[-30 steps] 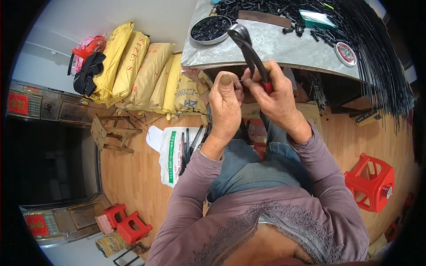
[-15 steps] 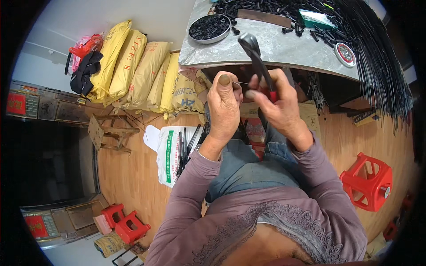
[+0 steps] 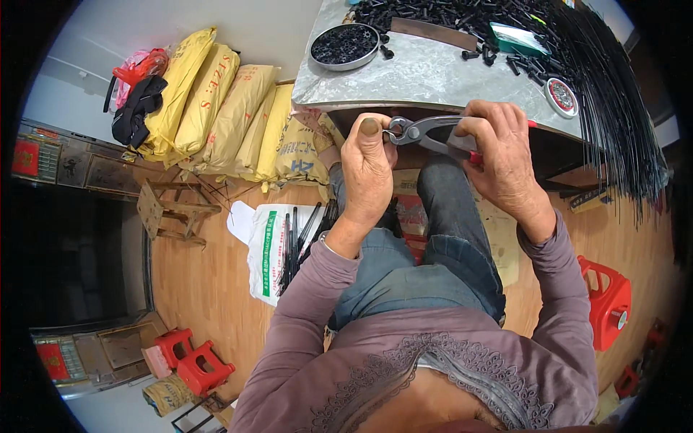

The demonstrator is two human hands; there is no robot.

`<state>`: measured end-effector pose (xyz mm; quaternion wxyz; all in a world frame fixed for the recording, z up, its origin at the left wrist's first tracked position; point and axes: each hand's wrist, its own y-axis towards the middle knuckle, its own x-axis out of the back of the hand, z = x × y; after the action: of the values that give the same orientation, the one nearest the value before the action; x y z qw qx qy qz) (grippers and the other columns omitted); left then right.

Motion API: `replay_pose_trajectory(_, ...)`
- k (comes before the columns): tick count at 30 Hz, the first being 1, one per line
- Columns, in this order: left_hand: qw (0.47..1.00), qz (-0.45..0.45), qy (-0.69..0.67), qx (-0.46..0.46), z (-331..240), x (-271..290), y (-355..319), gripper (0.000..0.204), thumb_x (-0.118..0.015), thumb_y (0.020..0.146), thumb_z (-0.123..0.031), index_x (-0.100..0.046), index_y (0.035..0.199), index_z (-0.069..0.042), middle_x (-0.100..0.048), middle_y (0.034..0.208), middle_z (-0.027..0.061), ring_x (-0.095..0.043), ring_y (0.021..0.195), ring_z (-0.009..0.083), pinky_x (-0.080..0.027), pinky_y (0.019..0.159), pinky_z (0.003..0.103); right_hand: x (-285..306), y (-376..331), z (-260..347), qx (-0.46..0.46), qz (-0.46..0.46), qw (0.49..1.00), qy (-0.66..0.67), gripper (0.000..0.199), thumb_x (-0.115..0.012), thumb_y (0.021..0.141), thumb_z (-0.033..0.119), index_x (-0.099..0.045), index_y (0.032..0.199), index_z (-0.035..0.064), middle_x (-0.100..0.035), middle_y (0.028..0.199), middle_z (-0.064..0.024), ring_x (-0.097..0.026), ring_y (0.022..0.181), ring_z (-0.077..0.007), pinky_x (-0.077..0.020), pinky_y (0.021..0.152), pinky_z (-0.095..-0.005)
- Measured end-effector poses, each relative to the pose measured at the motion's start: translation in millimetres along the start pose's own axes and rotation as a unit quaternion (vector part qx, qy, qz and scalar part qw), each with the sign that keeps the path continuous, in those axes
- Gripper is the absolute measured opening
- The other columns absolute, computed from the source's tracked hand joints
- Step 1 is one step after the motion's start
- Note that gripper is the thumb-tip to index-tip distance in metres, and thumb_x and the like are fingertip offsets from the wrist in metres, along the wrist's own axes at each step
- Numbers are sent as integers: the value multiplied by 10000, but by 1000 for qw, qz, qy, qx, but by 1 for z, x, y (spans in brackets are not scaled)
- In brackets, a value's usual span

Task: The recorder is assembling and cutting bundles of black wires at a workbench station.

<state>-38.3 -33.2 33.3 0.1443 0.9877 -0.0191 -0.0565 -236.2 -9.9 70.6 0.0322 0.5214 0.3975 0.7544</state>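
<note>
My left hand (image 3: 367, 173) is closed, thumb up, pinching a thin metal wire that is mostly hidden at the fingertips. In my right hand (image 3: 502, 155) are the handles of a pair of end-cutting pincers (image 3: 414, 133), grey metal with red grip ends. The handles are spread apart. The pincers lie sideways, their rounded head right at my left thumb and fingertips, where the wire is. Both hands are raised above my knees, in front of the table edge.
On the grey marbled table (image 3: 433, 79) are a round tin (image 3: 345, 47) of small black parts, a flat brown bar (image 3: 433, 32), a green box (image 3: 518, 37), a small red-centred dish (image 3: 561, 97) and long black rods (image 3: 613, 108). Yellow sacks (image 3: 209, 101) stand left; a red stool (image 3: 610, 307) right.
The pincers have swung from upright to sideways, and their head has come to my left fingertips. My right hand has moved right, spreading the handles. My left hand has hardly moved.
</note>
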Motion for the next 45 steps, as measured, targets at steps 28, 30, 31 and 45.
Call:
replay_pose_trajectory(28, 992, -15, 124, -16, -9, -2, -19, 587, -420, 961, -546, -582, 734, -29, -436, 576, -45, -396, 520, 34, -289, 468, 204, 31, -28, 0, -322, 545, 569, 524, 183, -542, 884, 102, -531, 1049, 23, -596, 725, -72, -590, 512, -143, -496, 466, -260)
replay_pose_trajectory(30, 994, -22, 106, -14, -5, -3, -20, 599, -412, 958, -557, -579, 738, -26, -440, 582, -44, -399, 527, 33, -293, 474, 202, 32, -24, -2, -186, 441, 763, 435, 198, -552, 880, 95, -531, 1063, 24, -606, 751, -75, -593, 525, -141, -501, 481, -259)
replay_pose_trajectory(31, 995, -24, 93, -7, -4, -3, -22, 611, -403, 954, -569, -576, 743, -22, -444, 588, -42, -402, 534, 32, -296, 481, 199, 31, -23, -4, -35, 303, 896, 322, 214, -563, 876, 88, -532, 1078, 26, -616, 777, -78, -596, 538, -139, -507, 497, -259)
replay_pose_trajectory(45, 989, -31, 107, -101, -6, 7, -21, 397, -400, 1022, -282, -545, 780, -2, -503, 660, 65, -464, 549, 123, -362, 512, 277, 40, -8, 4, -123, 376, 853, 341, 406, -581, 836, 79, -488, 1214, -35, -608, 952, -71, -564, 766, -108, -473, 653, -268)
